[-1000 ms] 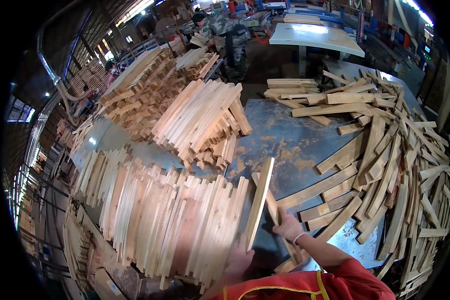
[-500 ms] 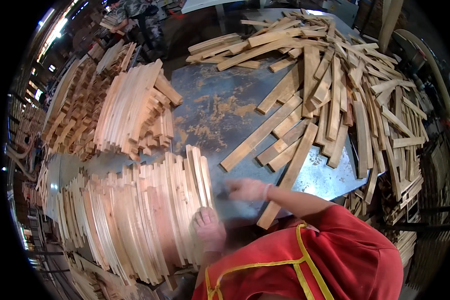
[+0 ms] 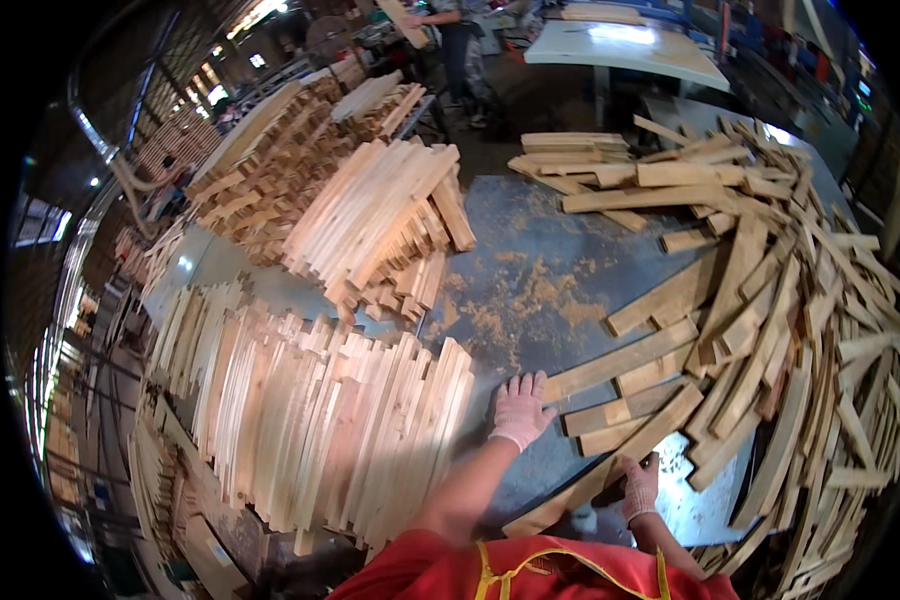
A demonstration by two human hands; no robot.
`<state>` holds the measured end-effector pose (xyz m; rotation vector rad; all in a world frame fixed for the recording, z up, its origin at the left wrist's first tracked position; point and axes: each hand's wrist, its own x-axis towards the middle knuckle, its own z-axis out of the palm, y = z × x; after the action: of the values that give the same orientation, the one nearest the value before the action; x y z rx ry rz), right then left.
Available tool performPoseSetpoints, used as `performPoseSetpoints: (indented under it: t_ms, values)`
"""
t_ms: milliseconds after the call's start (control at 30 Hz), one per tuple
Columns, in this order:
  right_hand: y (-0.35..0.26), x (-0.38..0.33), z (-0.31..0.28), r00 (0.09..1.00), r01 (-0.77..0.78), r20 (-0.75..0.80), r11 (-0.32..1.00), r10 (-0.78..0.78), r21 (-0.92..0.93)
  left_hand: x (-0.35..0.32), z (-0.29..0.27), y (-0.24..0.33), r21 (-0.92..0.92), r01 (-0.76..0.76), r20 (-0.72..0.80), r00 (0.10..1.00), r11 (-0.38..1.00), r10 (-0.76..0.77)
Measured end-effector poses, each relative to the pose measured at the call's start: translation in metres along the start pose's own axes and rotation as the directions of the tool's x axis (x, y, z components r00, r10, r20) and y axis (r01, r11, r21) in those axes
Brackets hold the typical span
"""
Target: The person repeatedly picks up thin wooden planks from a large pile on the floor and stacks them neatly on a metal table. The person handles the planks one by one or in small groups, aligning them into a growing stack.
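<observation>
My left hand (image 3: 522,412), in a pale glove, lies on the metal table with its fingers stretched out. Its fingertips touch or nearly touch the left end of a long wooden board (image 3: 620,362). My right hand (image 3: 641,488), also gloved, is curled beside the near edge of another long board (image 3: 610,462). Something dark shows at both sides of its fingers, too small to make out. Left of my left arm stands a row of wooden strips (image 3: 340,430), packed side by side.
A loose heap of boards (image 3: 770,290) covers the table's right side. Sawdust (image 3: 530,300) lies on the metal tabletop (image 3: 500,215). Stacked strips (image 3: 370,215) rise at the far left. Beyond them a person (image 3: 460,50) stands holding a board. A white table (image 3: 625,55) is at the back.
My left hand has left the row of strips and moved right to a board's end. My right hand has drawn back to the near board. The view has turned, shifting the scene.
</observation>
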<state>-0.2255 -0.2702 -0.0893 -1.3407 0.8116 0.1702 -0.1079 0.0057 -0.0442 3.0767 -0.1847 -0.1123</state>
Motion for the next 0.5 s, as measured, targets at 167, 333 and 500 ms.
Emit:
performPoseSetpoints:
  t_ms: [167, 333, 500]
  values:
    - [-0.016, 0.003, 0.017, 0.998, 0.061, 0.001, 0.984, -0.062, 0.169, -0.042, -0.005, 0.009, -0.281, 0.135, 0.179, 0.980, 0.950, -0.086]
    - [-0.032, -0.014, 0.032, 0.990, 0.016, 0.135, 0.987, -0.038, 0.157, -0.176, -0.053, -0.006, -0.726, 0.443, 0.276, 0.888, 0.526, -0.367]
    - [-0.023, -0.025, 0.114, 0.926, 0.217, 0.346, 0.962, -0.148, -0.168, -0.258, -0.051, -0.029, -0.691, 0.466, 0.294, 0.880, 0.553, -0.374]
